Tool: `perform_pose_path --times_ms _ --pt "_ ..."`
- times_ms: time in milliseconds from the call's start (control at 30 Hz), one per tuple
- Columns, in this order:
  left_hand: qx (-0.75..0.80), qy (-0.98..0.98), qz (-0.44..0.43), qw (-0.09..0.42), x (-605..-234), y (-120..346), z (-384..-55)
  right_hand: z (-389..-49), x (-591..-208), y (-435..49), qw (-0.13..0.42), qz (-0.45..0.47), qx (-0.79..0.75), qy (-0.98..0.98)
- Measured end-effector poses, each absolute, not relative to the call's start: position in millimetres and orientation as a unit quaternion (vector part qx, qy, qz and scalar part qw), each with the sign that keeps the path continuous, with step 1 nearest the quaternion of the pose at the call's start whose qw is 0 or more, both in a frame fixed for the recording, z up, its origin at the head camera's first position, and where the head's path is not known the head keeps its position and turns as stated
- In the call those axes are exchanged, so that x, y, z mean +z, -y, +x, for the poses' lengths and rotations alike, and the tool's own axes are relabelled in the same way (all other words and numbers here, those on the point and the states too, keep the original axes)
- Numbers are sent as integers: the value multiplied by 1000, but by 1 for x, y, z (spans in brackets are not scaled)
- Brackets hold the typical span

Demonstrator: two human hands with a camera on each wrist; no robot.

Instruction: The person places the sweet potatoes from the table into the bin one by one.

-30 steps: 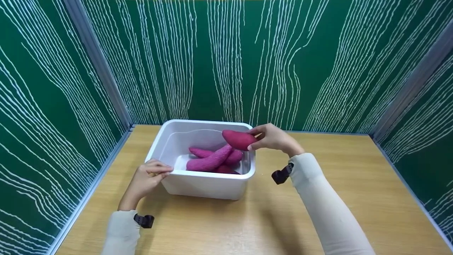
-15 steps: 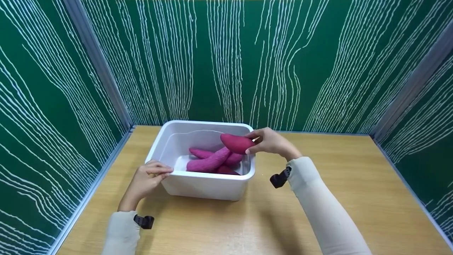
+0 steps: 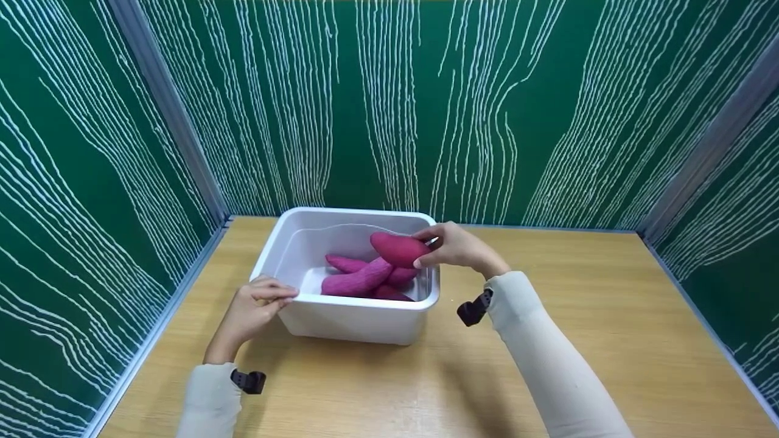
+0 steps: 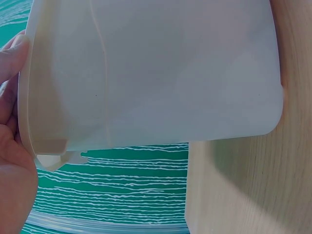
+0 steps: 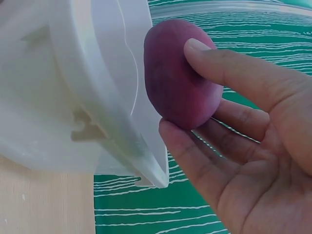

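Note:
A white plastic bin stands on the table with several purple sweet potatoes lying in its bottom. My left hand pinches the bin's front left corner rim; in the left wrist view the thumb lies over that rim. At the bin's right side, my right hand holds a reddish sweet potato by its right end, above the others and inside the rim. The right wrist view shows the thumb on one side of this sweet potato and the fingers curled on the other.
The wooden table spreads out around the bin. Green panels with wavy white lines rise at the back and both sides, joined by grey metal posts at the corners.
My right hand has moved left and slightly down with the reddish sweet potato, bringing it further over the bin. The left hand stays at the rim.

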State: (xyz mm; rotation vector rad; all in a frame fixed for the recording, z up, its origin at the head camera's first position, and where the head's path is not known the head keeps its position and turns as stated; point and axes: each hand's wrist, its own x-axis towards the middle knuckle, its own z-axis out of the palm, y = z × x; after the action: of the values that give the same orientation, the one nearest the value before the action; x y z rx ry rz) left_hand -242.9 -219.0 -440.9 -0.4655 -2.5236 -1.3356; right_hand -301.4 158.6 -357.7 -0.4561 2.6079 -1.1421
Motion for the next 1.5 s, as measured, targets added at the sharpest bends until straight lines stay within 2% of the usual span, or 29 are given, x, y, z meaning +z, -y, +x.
perform_pose_path --times_ms 367,1233,1500 --pt "-460 869 -149 108 -439 219 -243 -302 -360 -153 128 -163 -396 -894" --pt "-450 874 -147 107 -440 220 -242 -299 -370 -151 141 -173 -440 -870" --pt "-459 864 -165 126 -441 219 -243 -299 -373 -153 125 -176 -457 -863"
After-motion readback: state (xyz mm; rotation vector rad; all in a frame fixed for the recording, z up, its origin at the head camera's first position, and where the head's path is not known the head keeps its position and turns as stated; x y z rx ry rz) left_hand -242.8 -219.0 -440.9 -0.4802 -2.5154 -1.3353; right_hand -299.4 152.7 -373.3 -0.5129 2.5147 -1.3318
